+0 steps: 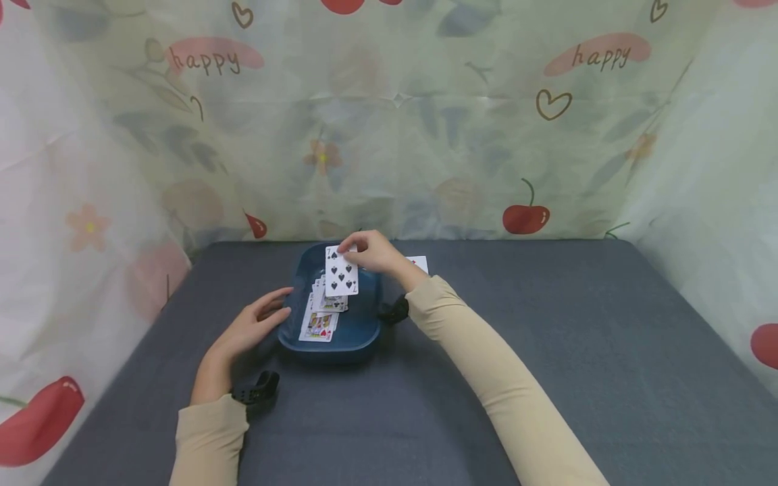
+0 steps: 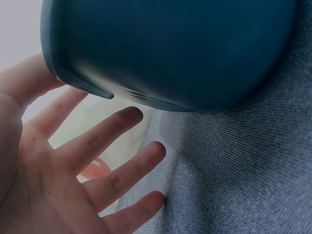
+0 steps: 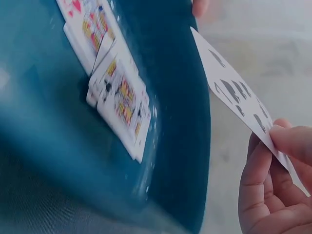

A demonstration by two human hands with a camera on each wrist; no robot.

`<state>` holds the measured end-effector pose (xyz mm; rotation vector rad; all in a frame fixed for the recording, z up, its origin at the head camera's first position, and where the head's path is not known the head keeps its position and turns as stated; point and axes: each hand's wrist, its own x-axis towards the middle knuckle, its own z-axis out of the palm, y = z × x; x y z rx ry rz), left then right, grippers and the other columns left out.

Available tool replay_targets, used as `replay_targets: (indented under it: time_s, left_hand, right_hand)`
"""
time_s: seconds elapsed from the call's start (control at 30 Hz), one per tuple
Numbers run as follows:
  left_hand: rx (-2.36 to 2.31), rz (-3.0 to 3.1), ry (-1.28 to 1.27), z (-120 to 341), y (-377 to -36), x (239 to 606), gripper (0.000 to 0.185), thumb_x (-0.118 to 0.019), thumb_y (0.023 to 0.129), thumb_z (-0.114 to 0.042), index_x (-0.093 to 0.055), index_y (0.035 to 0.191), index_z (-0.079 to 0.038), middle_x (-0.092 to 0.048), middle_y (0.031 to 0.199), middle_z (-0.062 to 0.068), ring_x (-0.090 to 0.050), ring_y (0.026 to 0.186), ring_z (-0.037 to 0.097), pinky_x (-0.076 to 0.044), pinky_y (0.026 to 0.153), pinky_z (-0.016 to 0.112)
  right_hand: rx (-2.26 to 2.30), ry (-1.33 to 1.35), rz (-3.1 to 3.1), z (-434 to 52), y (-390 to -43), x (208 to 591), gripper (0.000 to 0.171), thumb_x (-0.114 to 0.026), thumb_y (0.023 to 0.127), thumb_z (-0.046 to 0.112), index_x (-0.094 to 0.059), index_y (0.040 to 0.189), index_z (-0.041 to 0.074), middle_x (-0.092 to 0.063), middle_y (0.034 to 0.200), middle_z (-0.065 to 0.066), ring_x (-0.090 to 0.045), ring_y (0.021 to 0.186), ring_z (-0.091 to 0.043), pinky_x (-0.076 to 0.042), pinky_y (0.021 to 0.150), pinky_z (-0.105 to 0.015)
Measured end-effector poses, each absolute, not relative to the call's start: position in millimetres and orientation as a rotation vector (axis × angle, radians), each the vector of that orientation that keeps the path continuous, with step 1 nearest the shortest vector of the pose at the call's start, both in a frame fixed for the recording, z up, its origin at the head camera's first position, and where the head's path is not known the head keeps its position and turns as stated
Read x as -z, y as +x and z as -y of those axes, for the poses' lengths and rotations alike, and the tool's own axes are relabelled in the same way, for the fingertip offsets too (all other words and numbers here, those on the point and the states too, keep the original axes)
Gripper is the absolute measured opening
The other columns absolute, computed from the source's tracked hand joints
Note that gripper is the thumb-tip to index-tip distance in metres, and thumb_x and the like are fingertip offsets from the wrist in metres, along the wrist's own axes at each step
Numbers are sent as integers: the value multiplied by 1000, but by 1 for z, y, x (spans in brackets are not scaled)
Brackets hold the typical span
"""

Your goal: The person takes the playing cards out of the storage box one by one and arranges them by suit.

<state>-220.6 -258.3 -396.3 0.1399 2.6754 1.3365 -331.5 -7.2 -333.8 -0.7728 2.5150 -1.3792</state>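
Observation:
Between thumb and fingers, my right hand (image 1: 375, 252) pinches a seven of spades playing card (image 1: 342, 271) by its upper edge, above the blue basin (image 1: 358, 331). Inside the basin lie two overlapping groups of cards: a pile with a king of hearts (image 1: 319, 327) nearer me, and a pile with a club face card (image 3: 124, 100) on top. My left hand (image 1: 258, 322) is at the basin's left rim; in the left wrist view its fingers are spread and fairly straight, with the thumb side touching the rim.
Partly hidden behind my right wrist, a white card with a red mark (image 1: 419, 262) lies on the dark grey tablecloth (image 1: 516, 324) right of the basin. A patterned curtain (image 1: 395, 135) hangs behind the table. Black wrist cameras sit on both wrists.

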Motion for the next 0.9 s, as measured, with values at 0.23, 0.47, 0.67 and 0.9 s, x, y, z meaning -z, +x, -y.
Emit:
replay_targets:
  time_s: [0.23, 0.47, 0.67, 0.9]
  left_hand:
    - [-1334, -2680, 150, 259, -220, 396, 55, -48, 97, -35, -30, 146, -17, -30, 149, 23, -34, 135, 42, -31, 106, 59]
    - [-1338, -2671, 150, 258, -220, 395, 56, -48, 97, -35, -30, 146, -18, -30, 149, 23, -33, 135, 42, -31, 106, 60]
    - [-1345, -2669, 158, 258, -219, 395, 56, -48, 96, -36, -30, 146, -18, -30, 150, 22, -33, 136, 42, -31, 106, 60]
    - [-1347, -2673, 154, 258, -219, 395, 55, -48, 97, -34, -30, 146, -18, -28, 151, 22, -32, 136, 43, -30, 106, 60]
  right_hand:
    - [1474, -629, -2509, -23, -336, 339, 24, -57, 90, 9, -65, 111, 3, -64, 106, -14, -50, 69, -9, -46, 63, -20]
    - [1462, -593, -2537, -52, -340, 342, 28, -58, 90, 11, -61, 118, 5, -59, 121, -14, -53, 74, -16, -50, 67, -26]
    - [1497, -558, -2539, -74, -342, 345, 29, -59, 89, 9, -60, 118, 4, -59, 121, -17, -58, 94, -23, -54, 79, -33]
    - [1619, -571, -2540, -105, -348, 356, 22, -60, 89, 12, -63, 109, 5, -63, 96, -10, -55, 76, -13, -50, 73, -30]
